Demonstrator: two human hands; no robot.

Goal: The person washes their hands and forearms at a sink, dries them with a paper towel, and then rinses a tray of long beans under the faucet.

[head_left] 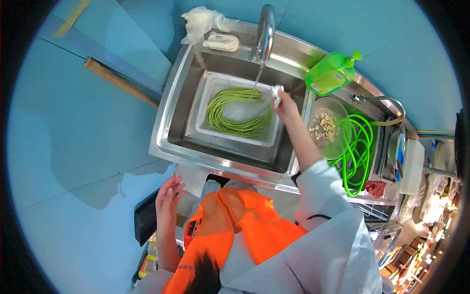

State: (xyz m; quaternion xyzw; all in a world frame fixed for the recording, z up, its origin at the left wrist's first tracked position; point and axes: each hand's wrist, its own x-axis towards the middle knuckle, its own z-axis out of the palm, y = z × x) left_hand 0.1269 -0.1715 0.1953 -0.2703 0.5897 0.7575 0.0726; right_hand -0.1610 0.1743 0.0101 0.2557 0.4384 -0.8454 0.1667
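Note:
Long green beans [238, 128] lie curled in a white plastic tub [203, 115] inside the left basin of a steel sink [164, 132]. A thin stream runs from the faucet [266, 34] into the tub, where some water shows. My right hand [286, 108] is at the tub's right edge, its fingers closed around a small white object [276, 94] whose kind I cannot make out. Outside the sink, below its front left edge, my left hand [169, 196] is held up with its fingers apart and nothing in them.
Right of the basin are a clear bowl of pale chopped pieces [323, 126], a green hose [360, 152] and a green soap bottle [331, 73]. A white brush [222, 42] and crumpled plastic bag [200, 22] sit on the back left rim. A wooden pole [120, 82] is at left.

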